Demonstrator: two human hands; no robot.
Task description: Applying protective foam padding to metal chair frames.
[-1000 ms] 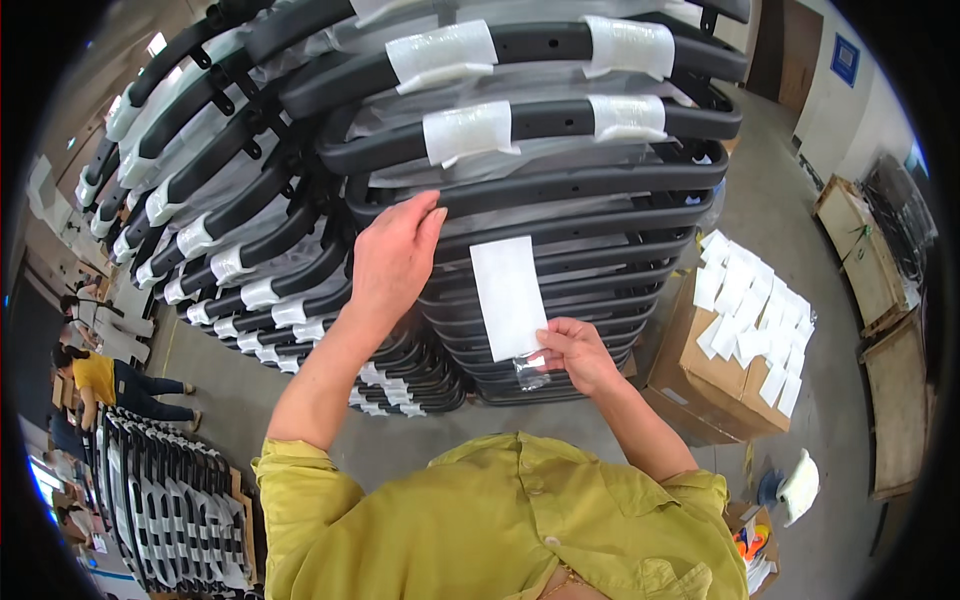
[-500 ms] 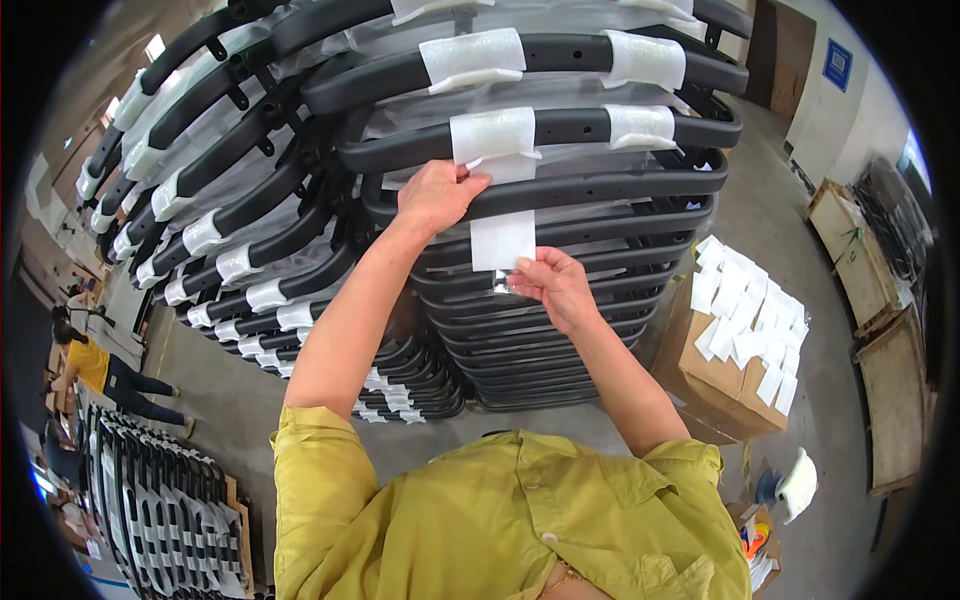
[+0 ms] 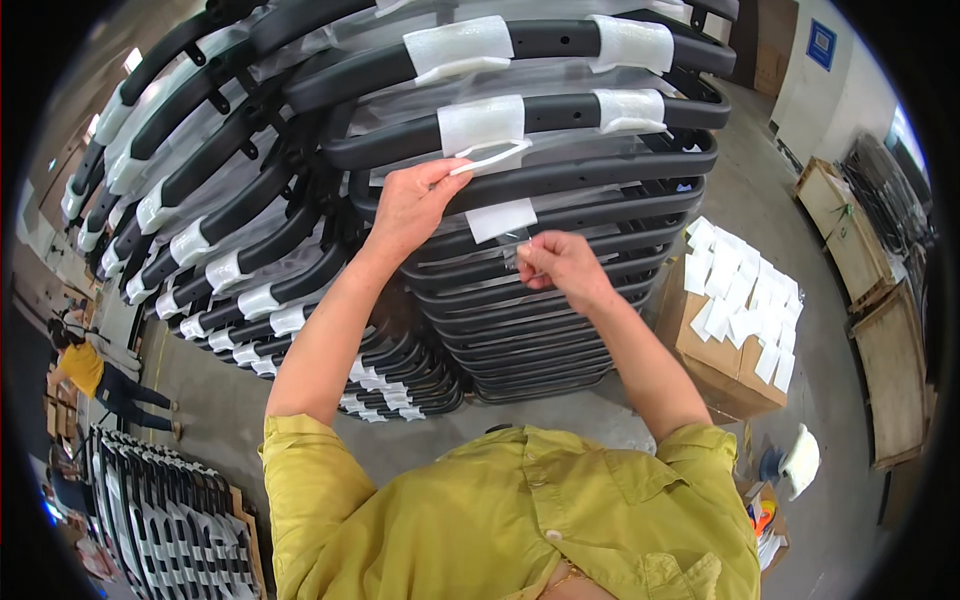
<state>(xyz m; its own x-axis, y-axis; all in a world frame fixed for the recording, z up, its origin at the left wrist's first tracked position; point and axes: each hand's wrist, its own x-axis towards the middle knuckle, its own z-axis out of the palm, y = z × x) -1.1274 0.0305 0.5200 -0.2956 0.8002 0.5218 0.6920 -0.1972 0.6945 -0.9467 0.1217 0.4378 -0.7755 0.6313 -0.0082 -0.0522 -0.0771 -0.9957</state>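
Observation:
A white foam sheet (image 3: 501, 219) shows above and below a black tubular bar (image 3: 590, 172) of the stacked frames, apparently passing behind it. My left hand (image 3: 410, 208) is closed, thumb and fingers pinching the sheet's upper edge, which bows forward above the bar. Below, my right hand (image 3: 562, 270) is closed on a piece of clear tape (image 3: 514, 246) at the sheet's lower end. The fingertips there are slightly blurred. Directly above, another bar carries a wrapped white foam pad (image 3: 480, 120), with a second foam pad (image 3: 630, 108) to its right.
A neighbouring stack of foam-wrapped frames (image 3: 225, 270) stands left. Right of me, a cardboard box (image 3: 735, 385) bears many loose white foam pieces (image 3: 745, 300). Wooden crates (image 3: 845, 225) line the right side. A person in a yellow top (image 3: 80, 368) is far left, beyond another frame stack (image 3: 170, 520).
The foam's upper edge has curled forward in my left fingers. Its lower part has tilted and shows less below the bar. My right hand has shifted slightly right, its fingers now curled.

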